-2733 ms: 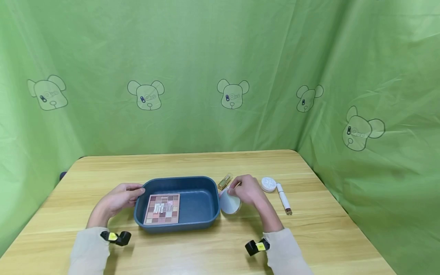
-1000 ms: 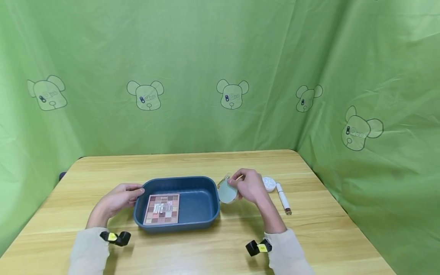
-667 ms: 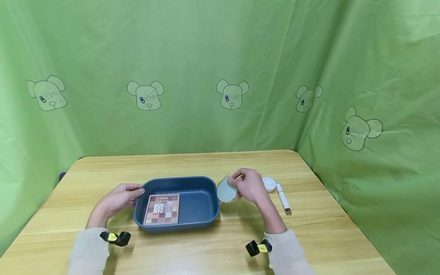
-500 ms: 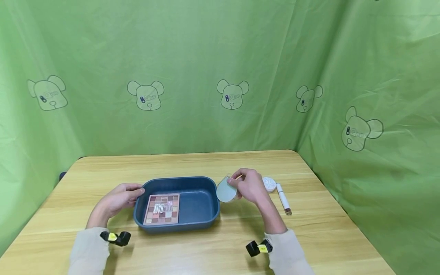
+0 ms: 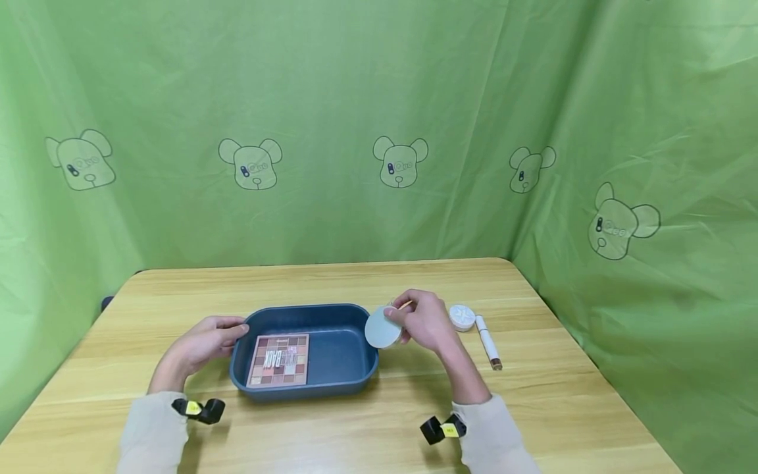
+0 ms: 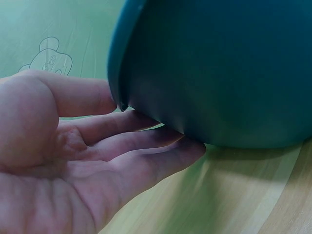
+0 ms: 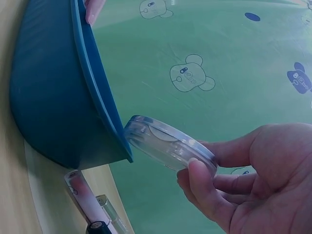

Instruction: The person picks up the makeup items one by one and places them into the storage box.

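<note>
My left hand [image 5: 204, 342] holds the left end of a dark blue plastic bin [image 5: 337, 361], its thumb at the rim. In the left wrist view the fingers reach against the bin's outer wall. A flat makeup palette [image 5: 279, 361] with many colour squares lies inside, in the left half. My right hand [image 5: 422, 322] pinches a round compact [image 5: 382, 328] by its edge, thumb on one face. The compact is raised and tilted, overlapping the bin's right rim in the head view. From the right wrist, its clear body and pale lid [image 7: 170, 134] show close to the rim.
A round white case [image 5: 462, 317] and a white tube with a brown end [image 5: 489, 345] lie to the right on the wooden table [image 5: 308, 434]. Below the bin's end in the right wrist view are a pink tube [image 7: 87, 197] and a clear gold one [image 7: 113, 214].
The right hand has lifted the compact from beside the bin and carried it left, up to the bin's right rim. My left hand and the bin stay in place.
</note>
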`<action>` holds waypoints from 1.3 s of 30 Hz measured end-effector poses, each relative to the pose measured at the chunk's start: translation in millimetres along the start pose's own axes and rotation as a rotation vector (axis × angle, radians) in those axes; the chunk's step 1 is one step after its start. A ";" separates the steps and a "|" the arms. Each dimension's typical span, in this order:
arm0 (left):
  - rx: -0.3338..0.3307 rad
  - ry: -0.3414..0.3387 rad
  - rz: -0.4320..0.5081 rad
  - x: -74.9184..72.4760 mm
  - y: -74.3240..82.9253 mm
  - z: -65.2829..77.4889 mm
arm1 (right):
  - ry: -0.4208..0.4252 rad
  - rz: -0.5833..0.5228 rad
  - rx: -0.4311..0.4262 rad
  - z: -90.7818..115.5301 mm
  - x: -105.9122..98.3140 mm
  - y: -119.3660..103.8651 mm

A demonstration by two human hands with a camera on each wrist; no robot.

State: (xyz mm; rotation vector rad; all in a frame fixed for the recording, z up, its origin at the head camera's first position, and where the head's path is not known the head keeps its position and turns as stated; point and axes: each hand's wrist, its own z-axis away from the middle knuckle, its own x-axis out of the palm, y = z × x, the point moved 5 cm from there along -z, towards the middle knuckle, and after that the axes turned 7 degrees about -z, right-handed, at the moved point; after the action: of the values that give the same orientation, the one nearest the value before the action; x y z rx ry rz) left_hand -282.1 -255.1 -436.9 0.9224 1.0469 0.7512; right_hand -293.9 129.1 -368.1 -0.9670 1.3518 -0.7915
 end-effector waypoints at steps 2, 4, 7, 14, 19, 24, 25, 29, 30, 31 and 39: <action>0.000 0.000 -0.002 0.1 0.6 0.4 | -0.004 -0.015 0.001 -0.1 2.3 -0.5; -0.005 0.004 -0.003 0.0 1.2 0.7 | -0.006 -0.021 -0.003 -0.1 4.7 -1.2; -0.006 0.007 -0.010 -0.1 1.4 0.8 | -0.007 -0.032 -0.012 0.0 8.5 -2.1; -0.008 0.012 -0.009 0.4 1.8 1.6 | -0.023 -0.042 -0.009 0.7 17.6 -3.6; -0.007 0.007 -0.012 -0.3 1.6 1.5 | -0.035 -0.061 0.009 0.3 22.6 -4.0; -0.009 0.007 -0.006 -1.0 0.8 0.5 | -0.037 -0.069 0.010 0.4 26.3 -6.3; -0.004 0.004 -0.009 -0.9 0.7 0.3 | -0.038 -0.069 0.010 0.4 27.2 -6.7; -0.003 0.001 -0.005 -0.8 0.5 -0.1 | -0.046 -0.074 0.004 0.8 31.7 -8.4; -0.004 0.002 -0.004 -0.8 0.5 0.0 | -0.050 -0.077 0.005 0.9 32.9 -8.7; -0.004 0.002 -0.007 -0.6 0.8 0.2 | -0.054 -0.080 0.005 1.1 34.2 -9.0; -0.006 0.004 -0.004 -0.6 0.5 0.2 | -0.060 -0.086 0.009 1.3 39.6 -10.4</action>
State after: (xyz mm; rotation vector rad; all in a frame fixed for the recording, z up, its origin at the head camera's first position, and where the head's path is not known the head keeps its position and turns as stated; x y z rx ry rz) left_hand -282.1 -255.4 -436.1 0.9137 1.0496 0.7528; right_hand -288.6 89.1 -375.4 -1.0398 1.2604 -0.8263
